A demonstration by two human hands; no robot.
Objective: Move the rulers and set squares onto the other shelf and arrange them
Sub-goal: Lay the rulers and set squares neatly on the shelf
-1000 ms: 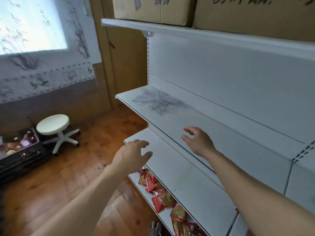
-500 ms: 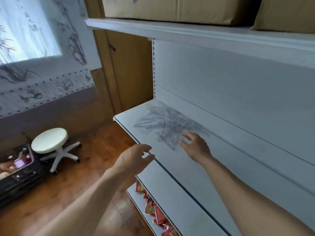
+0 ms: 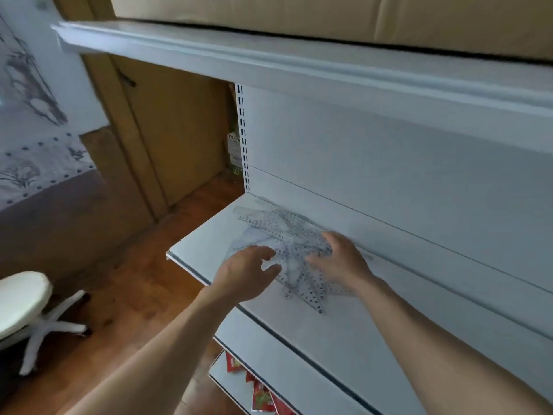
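Observation:
A loose heap of clear plastic rulers and set squares lies crisscrossed near the left end of a white metal shelf. My left hand hovers over the heap's near left side, fingers spread, holding nothing. My right hand rests on the heap's right side with fingers apart and flat on the pieces. Both hands hide part of the heap. A bare white shelf sits directly below.
A higher shelf carries cardboard boxes. Red snack packets lie on the lowest shelf. A white stool stands on the wooden floor at the left, beside a wooden door.
Both hands have moved up and forward from the lower shelf to the heap of rulers. The view has moved closer and tilted toward the middle shelf.

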